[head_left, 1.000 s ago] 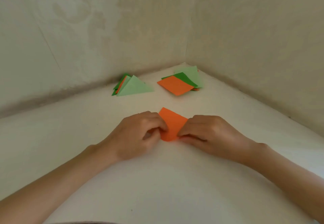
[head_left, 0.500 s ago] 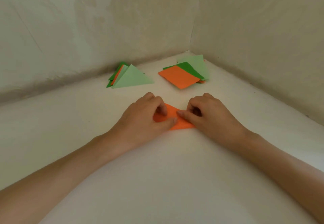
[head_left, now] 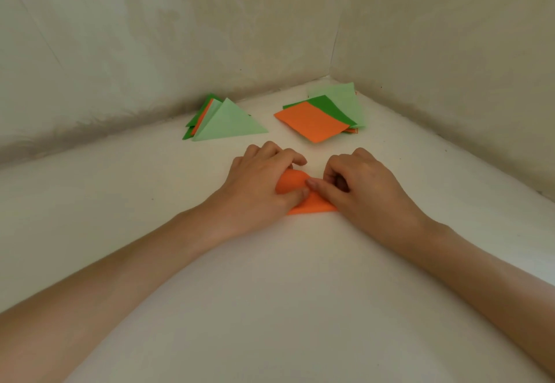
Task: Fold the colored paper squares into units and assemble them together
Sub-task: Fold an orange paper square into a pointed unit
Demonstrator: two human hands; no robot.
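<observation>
An orange paper square (head_left: 312, 204) lies on the white surface between my hands, folded over on itself with its far part bulging up. My left hand (head_left: 261, 184) grips the bulging left part, thumb on top and fingers curled behind. My right hand (head_left: 357, 184) pinches the right part, thumb tip pressing the fold next to the left thumb. Most of the paper is hidden under both hands.
A pile of folded triangles (head_left: 223, 121), light green on top with orange and dark green beneath, lies at the back left. A stack of flat squares (head_left: 315, 120), orange on top, sits in the corner. Walls (head_left: 450, 52) close in behind and to the right.
The orange square went from lying flat as a diamond to being folded over toward me. Both hands slid closer together on top of it.
</observation>
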